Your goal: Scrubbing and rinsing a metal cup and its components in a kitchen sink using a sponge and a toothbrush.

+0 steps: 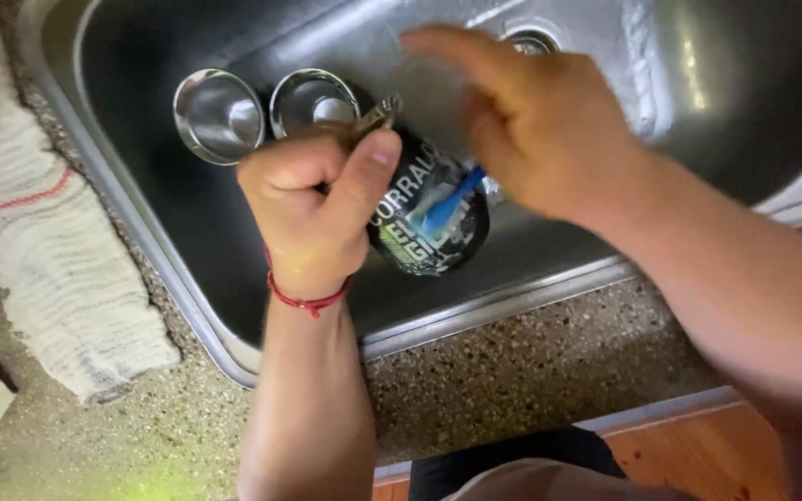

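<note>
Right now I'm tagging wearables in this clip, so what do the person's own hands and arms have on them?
Both forearms are bare, with no sleeves in view. The left hand has a thin red cord bracelet around its wrist. The right hand shows no glove, ring or watch, though it is slightly blurred.

Cloth (58, 250) on counter (531, 371), left of sink (187, 306)
</note>
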